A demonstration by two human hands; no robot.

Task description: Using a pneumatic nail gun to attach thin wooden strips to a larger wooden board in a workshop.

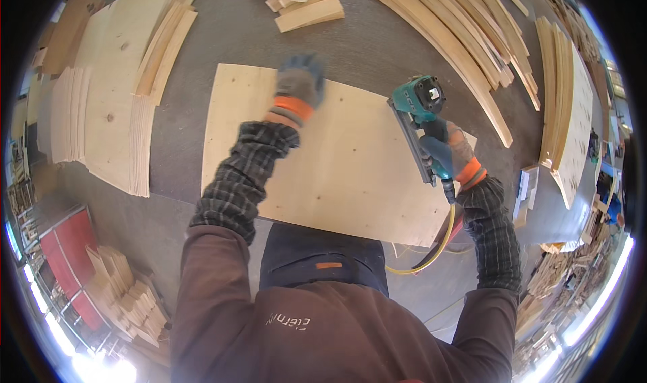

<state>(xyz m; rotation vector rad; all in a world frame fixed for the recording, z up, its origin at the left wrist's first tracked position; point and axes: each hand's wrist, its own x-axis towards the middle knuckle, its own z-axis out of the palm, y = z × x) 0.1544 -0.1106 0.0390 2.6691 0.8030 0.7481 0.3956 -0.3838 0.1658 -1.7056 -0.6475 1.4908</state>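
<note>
A pale plywood panel (328, 165) with several small dark marks lies on the table in front of me. Above its far edge is my left hand (301, 82), in a blue-grey glove with an orange cuff. Motion blurs its fingers, so I cannot tell whether they touch the panel. My right hand (457, 148), gloved alike, grips the handle of a teal DCA pneumatic nail gun (417, 97). The tool is over the panel's right part, its long dark magazine (412, 143) slanting towards me. A yellow air hose (447, 236) runs from its handle down past the panel's near edge.
Stacked plywood sheets (108, 105) with wooden strips on top stand at the left. Short boards (308, 14) are piled at the back. Long wooden strips (455, 29) curve across the back right. More strips and a panel (573, 125) lie far right, beyond a small box (525, 191).
</note>
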